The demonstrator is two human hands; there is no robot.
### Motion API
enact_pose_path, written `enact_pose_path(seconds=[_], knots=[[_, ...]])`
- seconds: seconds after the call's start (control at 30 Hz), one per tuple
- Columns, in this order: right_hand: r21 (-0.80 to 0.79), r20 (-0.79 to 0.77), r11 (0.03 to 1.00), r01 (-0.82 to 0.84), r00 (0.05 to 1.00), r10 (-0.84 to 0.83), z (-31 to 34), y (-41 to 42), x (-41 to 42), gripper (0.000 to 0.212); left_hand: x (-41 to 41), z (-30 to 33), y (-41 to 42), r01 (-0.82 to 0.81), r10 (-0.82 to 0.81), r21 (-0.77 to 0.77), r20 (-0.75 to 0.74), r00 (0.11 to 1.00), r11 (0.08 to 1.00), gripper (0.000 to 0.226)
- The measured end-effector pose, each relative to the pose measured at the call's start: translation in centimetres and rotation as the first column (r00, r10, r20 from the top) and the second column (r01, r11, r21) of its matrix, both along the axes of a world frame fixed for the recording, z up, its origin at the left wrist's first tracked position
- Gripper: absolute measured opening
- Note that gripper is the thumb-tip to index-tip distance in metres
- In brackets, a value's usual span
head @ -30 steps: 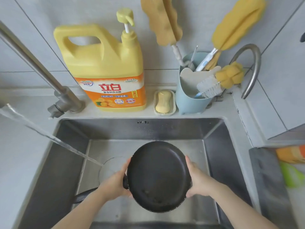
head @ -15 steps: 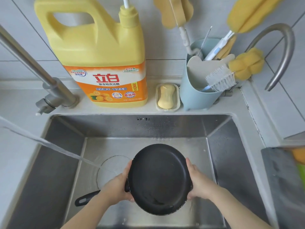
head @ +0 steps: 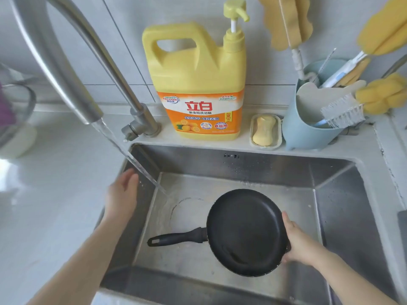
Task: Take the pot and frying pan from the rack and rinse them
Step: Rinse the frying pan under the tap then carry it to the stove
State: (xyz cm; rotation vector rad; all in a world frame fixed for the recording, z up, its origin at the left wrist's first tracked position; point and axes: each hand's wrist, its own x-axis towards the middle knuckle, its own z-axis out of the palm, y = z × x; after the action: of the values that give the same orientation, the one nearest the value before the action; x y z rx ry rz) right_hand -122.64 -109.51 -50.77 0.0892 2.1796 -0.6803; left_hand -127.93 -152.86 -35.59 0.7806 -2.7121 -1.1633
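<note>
Pale, smooth desk all round, wrapping a deep rectangular stainless-steel sink with brushed walls and wet floor. From 11 o'clock, curved steel tap pouring a slanted stream of water down toward the round drain. At 12 o'clock on the back ledge, tall yellow plastic detergent jug with pump top and orange label. At 2 o'clock, rounded pale-blue holder stuffed with a bristly white brush and knobbly yellow sponge wands. Low in the sink at 5 o'clock, round black frying pan, matte inside, tilted up off the sink floor, its straight black handle pointing to 9 o'clock with a hanging slot at the tip. Right hand at the pan's 3 o'clock rim, gripping it, thumb laid over the edge. Left hand at 9 o'clock, released and holding nothing, fingers loosely extended over the sink's left wall just beside the stream. Smallest, between jug and holder: oval yellow soap bar lying in a shallow cream dish
</note>
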Motion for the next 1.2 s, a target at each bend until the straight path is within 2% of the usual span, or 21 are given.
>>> enact_pose_path(seconds=[0.07,0.13,0.23,0.3,0.33,0.4,0.43,0.47,0.5,0.53,0.57,0.7,0.77,0.83,0.87,0.9,0.97,1.0,1.03,1.1,1.2], knots=[[0.007,0.002,1.000,-0.004,1.000,0.004,-0.1,0.0,0.0,0.145,-2.4,3.0,-0.1,-0.054,0.080,0.198,-0.129,0.988,0.979,0.024],[0.009,0.006,1.000,-0.006,1.000,0.006,0.0,0.0,0.0,0.145,-5.0,5.0,-0.1,-0.075,0.156,0.402,-0.174,0.972,0.913,0.034],[0.008,-0.006,1.000,-0.019,1.000,0.019,0.2,0.0,-0.1,0.145,-8.0,6.2,-0.7,-0.080,0.194,0.638,-0.111,0.975,0.766,0.032],[0.020,-0.022,0.999,-0.033,0.999,0.033,0.4,0.0,-0.1,0.144,-8.3,6.7,-0.2,-0.083,0.230,0.710,-0.113,0.966,0.699,0.015],[0.028,-0.027,0.999,-0.038,0.999,0.038,0.4,0.0,0.0,0.143,-8.3,7.1,0.0,-0.099,0.237,0.707,-0.100,0.966,0.700,0.017],[0.034,-0.040,0.998,-0.045,0.998,0.047,0.3,0.0,0.0,0.142,-7.7,7.3,0.1,-0.068,0.207,0.755,-0.091,0.974,0.652,0.044],[0.032,-0.046,0.998,-0.048,0.998,0.049,0.2,0.1,0.0,0.142,-7.5,7.1,0.2,-0.036,0.212,0.770,-0.131,0.968,0.637,0.040],[0.029,-0.048,0.998,-0.048,0.998,0.049,0.1,0.1,0.0,0.143,-7.2,7.0,0.4,-0.012,0.228,0.773,-0.172,0.958,0.634,0.019],[0.024,-0.048,0.999,-0.048,0.998,0.049,0.0,0.2,0.0,0.143,-7.2,6.7,0.6,-0.053,0.272,0.746,-0.175,0.946,0.664,0.017],[0.022,-0.046,0.999,-0.049,0.998,0.050,-0.1,0.2,0.0,0.144,-7.1,6.5,0.7,-0.093,0.297,0.708,-0.170,0.940,0.700,0.036],[0.021,-0.048,0.998,-0.051,0.998,0.052,-0.1,0.3,0.0,0.144,-6.9,6.4,1.1,-0.084,0.306,0.692,-0.203,0.930,0.717,0.043],[0.026,-0.056,0.998,-0.057,0.997,0.058,-0.3,0.4,0.0,0.146,-5.9,6.0,2.3,-0.021,0.239,0.625,-0.267,0.934,0.780,0.023],[0.022,-0.056,0.998,-0.056,0.997,0.058,-0.3,0.5,0.1,0.146,-4.2,3.9,2.9,-0.015,0.156,0.432,-0.294,0.943,0.902,0.014],[0.012,-0.058,0.999,-0.052,0.997,0.053,-0.4,0.6,0.2,0.146,-1.9,0.8,4.9,0.021,0.002,0.159,-0.143,0.990,0.987,0.031],[0.008,-0.057,0.999,-0.048,0.997,0.048,-0.4,0.7,0.2,0.146,-0.5,-1.4,6.0,0.114,-0.117,0.069,0.037,0.992,0.991,0.047],[0.002,-0.056,0.999,-0.043,0.998,0.043,-0.4,0.7,0.2,0.146,0.8,-3.7,7.2,0.252,-0.256,0.050,0.254,0.933,0.966,0.067],[-0.013,-0.056,0.999,-0.029,0.998,0.028,-0.5,0.8,0.2,0.146,3.3,-8.3,9.1,0.541,-0.494,0.114,0.592,0.636,0.833,0.108],[-0.022,-0.060,0.999,-0.025,0.998,0.023,-0.5,0.8,0.2,0.146,4.2,-10.0,9.7,0.667,-0.543,0.095,0.669,0.506,0.739,0.121],[-0.033,-0.065,0.999,-0.022,0.998,0.019,-0.5,0.9,0.2,0.145,4.7,-11.4,10.0,0.760,-0.550,0.043,0.716,0.430,0.649,0.127],[-0.044,-0.071,0.999,-0.021,0.997,0.018,-0.5,1.0,0.2,0.144,5.0,-12.9,10.3,0.844,-0.532,-0.043,0.759,0.376,0.534,0.132],[-0.050,-0.073,0.999,-0.017,0.997,0.013,-0.5,0.9,0.2,0.147,4.8,-14.2,10.2,0.878,-0.541,-0.072,0.762,0.354,0.474,0.137]])
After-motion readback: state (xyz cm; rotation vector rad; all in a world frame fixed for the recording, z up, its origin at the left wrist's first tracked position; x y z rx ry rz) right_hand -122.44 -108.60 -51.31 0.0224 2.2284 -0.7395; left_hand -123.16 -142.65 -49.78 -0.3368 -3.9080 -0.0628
